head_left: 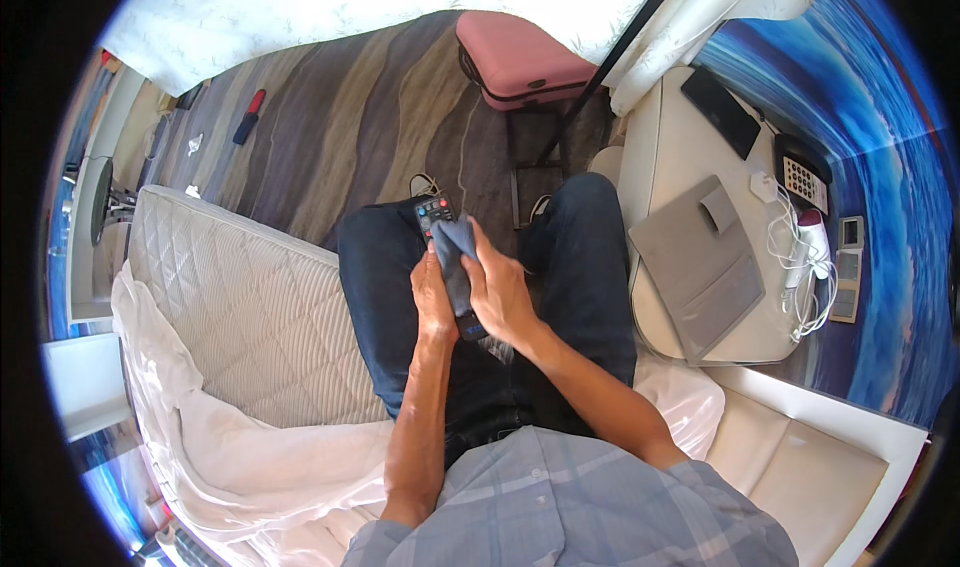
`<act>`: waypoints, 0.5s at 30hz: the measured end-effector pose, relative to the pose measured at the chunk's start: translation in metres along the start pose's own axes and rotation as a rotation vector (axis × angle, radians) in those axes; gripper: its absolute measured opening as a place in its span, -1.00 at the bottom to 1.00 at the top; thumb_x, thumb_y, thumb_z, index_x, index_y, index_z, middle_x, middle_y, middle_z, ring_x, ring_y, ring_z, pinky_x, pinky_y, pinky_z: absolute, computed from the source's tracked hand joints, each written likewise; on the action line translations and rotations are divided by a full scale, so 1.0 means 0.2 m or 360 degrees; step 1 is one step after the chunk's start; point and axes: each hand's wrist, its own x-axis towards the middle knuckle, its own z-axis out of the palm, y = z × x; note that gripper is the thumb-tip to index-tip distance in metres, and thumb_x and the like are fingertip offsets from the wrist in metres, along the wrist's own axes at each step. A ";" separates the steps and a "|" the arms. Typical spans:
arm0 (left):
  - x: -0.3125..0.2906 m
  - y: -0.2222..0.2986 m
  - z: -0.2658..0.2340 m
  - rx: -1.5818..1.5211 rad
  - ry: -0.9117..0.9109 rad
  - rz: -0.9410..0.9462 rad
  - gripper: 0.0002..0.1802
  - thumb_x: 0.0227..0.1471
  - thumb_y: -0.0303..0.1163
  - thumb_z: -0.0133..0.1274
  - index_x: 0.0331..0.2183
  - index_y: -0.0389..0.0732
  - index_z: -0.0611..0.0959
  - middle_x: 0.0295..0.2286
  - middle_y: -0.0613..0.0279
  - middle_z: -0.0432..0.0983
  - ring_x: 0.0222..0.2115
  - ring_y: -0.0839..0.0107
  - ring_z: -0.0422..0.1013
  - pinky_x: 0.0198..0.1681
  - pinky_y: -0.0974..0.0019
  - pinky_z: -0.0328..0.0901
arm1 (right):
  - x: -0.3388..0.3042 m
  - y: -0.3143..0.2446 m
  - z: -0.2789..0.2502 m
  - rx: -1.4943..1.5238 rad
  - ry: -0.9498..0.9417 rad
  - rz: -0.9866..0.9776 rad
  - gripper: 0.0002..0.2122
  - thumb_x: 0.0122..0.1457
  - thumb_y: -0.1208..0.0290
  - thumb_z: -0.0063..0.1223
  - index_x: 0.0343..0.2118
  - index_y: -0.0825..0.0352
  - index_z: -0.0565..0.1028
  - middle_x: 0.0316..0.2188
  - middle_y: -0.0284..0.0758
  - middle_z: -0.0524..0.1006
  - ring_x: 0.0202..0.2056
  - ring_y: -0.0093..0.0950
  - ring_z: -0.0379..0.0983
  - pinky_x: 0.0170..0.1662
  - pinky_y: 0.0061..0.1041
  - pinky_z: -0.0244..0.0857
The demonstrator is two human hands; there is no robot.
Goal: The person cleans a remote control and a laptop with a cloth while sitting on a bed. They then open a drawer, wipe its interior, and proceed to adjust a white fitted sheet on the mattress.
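A black remote control (436, 208) with red and blue buttons is held over my lap, its far end tilted up to the left. My left hand (433, 292) is closed around its left side. A grey-blue cloth (455, 257) lies bunched across the middle of the remote and covers most of its buttons. My right hand (500, 287) pinches the cloth from the right side and presses it against the remote. The near end of the remote shows below the cloth, between my two wrists.
I sit on a bed with a quilted mattress (250, 297). At right, a cream bedside table (655, 157) holds a grey folder (700, 267), a black tablet-like slab (720, 112), a telephone (803, 179) and a hair dryer with white cord (812, 242). A pink suitcase (520, 57) stands ahead.
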 end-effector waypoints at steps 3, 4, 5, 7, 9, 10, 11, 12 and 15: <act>0.04 -0.02 -0.02 0.0005 0.0100 0.0005 -0.56 0.28 -0.06 -0.19 -0.40 -0.22 0.54 -0.51 0.39 0.40 -0.50 0.61 0.27 -0.41 0.47 0.22 | -0.14 -0.02 -0.03 0.0000 -0.0037 0.0001 -0.56 0.16 0.62 -0.05 0.13 0.46 0.27 -0.23 0.13 0.49 -0.16 0.00 0.47 -0.16 -0.32 0.35; 0.05 -0.03 -0.02 -0.0031 0.0124 -0.0008 -0.56 0.27 -0.06 -0.18 -0.40 -0.23 0.54 -0.51 0.39 0.40 -0.50 0.61 0.27 -0.41 0.48 0.22 | -0.17 -0.03 -0.05 -0.0001 -0.0068 0.0040 -0.56 0.15 0.63 -0.05 0.13 0.46 0.28 -0.22 0.12 0.49 -0.16 -0.01 0.47 -0.15 -0.33 0.35; 0.06 -0.04 -0.02 -0.0067 0.0148 -0.0022 -0.56 0.27 -0.05 -0.17 -0.40 -0.23 0.54 -0.51 0.39 0.40 -0.51 0.61 0.27 -0.41 0.48 0.22 | -0.21 -0.04 -0.07 -0.0003 -0.0122 0.0086 -0.56 0.15 0.63 -0.05 0.13 0.46 0.28 -0.22 0.12 0.49 -0.15 -0.02 0.47 -0.14 -0.33 0.35; 0.04 0.03 0.01 -0.0162 0.0136 -0.0119 -0.55 0.25 -0.05 -0.16 -0.33 -0.27 0.54 -0.48 0.23 0.49 -0.54 0.48 0.40 -0.44 0.44 0.32 | -0.28 -0.06 -0.13 -0.0012 -0.0228 0.0189 -0.56 0.15 0.62 -0.05 0.13 0.46 0.27 -0.22 0.11 0.50 -0.15 -0.02 0.47 -0.14 -0.34 0.34; 0.04 0.11 0.03 -0.0305 0.0084 -0.0262 -0.55 0.25 -0.06 -0.18 -0.29 -0.30 0.53 -0.45 0.11 0.54 -0.56 0.39 0.46 -0.45 0.39 0.39 | -0.30 -0.07 -0.19 -0.0020 -0.0326 0.0268 -0.62 0.16 0.58 -0.04 0.07 0.50 0.33 -0.24 0.10 0.51 -0.18 -0.03 0.49 -0.17 -0.29 0.35; 0.05 0.10 0.02 -0.0340 0.0002 -0.0288 -0.53 0.25 -0.04 -0.20 -0.25 -0.31 0.53 -0.44 0.09 0.55 -0.55 0.37 0.47 -0.45 0.37 0.41 | -0.30 -0.07 -0.22 -0.0031 -0.0354 0.0310 -0.63 0.16 0.56 -0.03 0.05 0.49 0.36 -0.27 0.10 0.52 -0.21 -0.04 0.50 -0.19 -0.30 0.36; 0.06 0.08 0.00 -0.0374 -0.0079 -0.0312 -0.50 0.25 -0.03 -0.22 -0.21 -0.31 0.52 -0.43 0.07 0.55 -0.55 0.36 0.49 -0.46 0.35 0.43 | -0.30 -0.06 -0.25 -0.0041 -0.0383 0.0353 -0.65 0.16 0.55 -0.02 0.02 0.48 0.38 -0.29 0.09 0.52 -0.23 -0.05 0.51 -0.22 -0.31 0.36; 0.07 0.07 -0.01 -0.0406 -0.0170 -0.0331 -0.47 0.25 -0.01 -0.23 -0.17 -0.32 0.52 -0.42 0.04 0.56 -0.55 0.34 0.50 -0.46 0.32 0.45 | -0.30 -0.02 -0.27 0.0020 -0.0228 0.0439 -0.68 0.15 0.51 -0.01 -0.03 0.47 0.43 -0.36 0.06 0.53 -0.31 -0.15 0.56 -0.26 -0.36 0.36; 0.03 0.07 0.01 -0.0568 -0.0325 -0.0382 -0.47 0.23 -0.02 -0.18 -0.11 -0.33 0.50 -0.37 0.06 0.55 -0.51 0.37 0.51 -0.46 0.31 0.48 | -0.14 -0.01 -0.34 0.0009 0.0155 0.0495 -0.69 0.20 0.50 -0.05 0.00 0.47 0.42 -0.37 -0.08 0.58 -0.36 -0.41 0.54 -0.26 -0.44 0.35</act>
